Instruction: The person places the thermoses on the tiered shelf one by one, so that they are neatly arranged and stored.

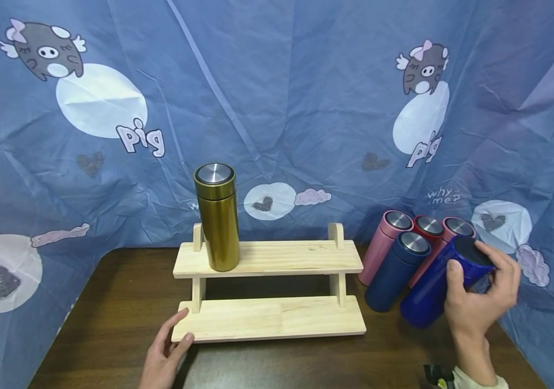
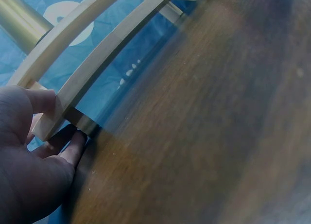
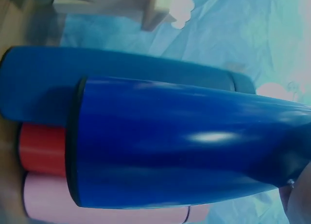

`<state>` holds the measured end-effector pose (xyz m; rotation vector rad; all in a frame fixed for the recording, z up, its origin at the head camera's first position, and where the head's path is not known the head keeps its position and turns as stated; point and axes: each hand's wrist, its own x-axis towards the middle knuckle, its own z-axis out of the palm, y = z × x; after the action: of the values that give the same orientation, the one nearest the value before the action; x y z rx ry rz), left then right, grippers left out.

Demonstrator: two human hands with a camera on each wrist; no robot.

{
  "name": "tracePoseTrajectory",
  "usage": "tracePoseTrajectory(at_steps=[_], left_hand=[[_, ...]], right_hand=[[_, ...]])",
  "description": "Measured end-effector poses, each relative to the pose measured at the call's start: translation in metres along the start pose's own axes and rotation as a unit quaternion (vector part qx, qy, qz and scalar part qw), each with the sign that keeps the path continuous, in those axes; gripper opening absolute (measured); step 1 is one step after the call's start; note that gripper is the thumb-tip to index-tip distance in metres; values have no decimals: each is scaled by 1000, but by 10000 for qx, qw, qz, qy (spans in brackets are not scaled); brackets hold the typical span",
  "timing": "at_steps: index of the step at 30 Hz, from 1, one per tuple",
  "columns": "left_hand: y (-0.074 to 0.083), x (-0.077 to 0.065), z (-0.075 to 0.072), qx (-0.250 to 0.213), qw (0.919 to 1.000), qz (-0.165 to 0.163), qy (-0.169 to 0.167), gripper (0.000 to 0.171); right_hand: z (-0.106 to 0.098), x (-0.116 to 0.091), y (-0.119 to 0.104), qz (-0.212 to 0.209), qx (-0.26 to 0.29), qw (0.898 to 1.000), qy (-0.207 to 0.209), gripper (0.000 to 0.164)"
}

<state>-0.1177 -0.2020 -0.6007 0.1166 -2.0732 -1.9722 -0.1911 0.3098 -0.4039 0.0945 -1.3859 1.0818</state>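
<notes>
My right hand (image 1: 483, 297) grips a glossy bright blue thermos bottle (image 1: 434, 286) near its dark top, thumb on one side and fingers on the other. The bottle leans, top to the right; in the right wrist view its body (image 3: 184, 144) covers part of the bottles behind. Whether its base touches the table cannot be told. My left hand (image 1: 165, 351) holds the left end of the lower board of a two-tier wooden rack (image 1: 277, 319); the left wrist view has thumb and fingers around that board (image 2: 97, 63). A gold thermos bottle (image 1: 221, 227) stands upright on the upper board's left part.
Beside the rack's right end, a navy bottle (image 1: 389, 278), a pink bottle (image 1: 379, 246), a red bottle (image 1: 427, 226) and another pink bottle (image 1: 457, 227) stand close together. They rest on a dark wooden table (image 1: 112, 313). A blue printed cloth (image 1: 267, 108) hangs behind and at the sides.
</notes>
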Motion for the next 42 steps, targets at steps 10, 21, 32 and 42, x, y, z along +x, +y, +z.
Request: tracePoseTrajectory(at_steps=[10, 21, 32, 42], left_hand=[[35, -6, 7, 216, 9991, -371, 6, 54], [34, -5, 6, 288, 9986, -438, -81, 56], [30, -4, 5, 264, 9994, -198, -78, 54], [13, -1, 3, 177, 9997, -152, 23, 53]], right_hand=[[9, -2, -42, 69, 547, 9982, -244, 50], [11, -10, -54, 190, 727, 9947, -700, 46], [13, -20, -61, 259, 877, 9889, -1167, 46], [24, -36, -82, 40, 1104, 9804, -1631, 43]])
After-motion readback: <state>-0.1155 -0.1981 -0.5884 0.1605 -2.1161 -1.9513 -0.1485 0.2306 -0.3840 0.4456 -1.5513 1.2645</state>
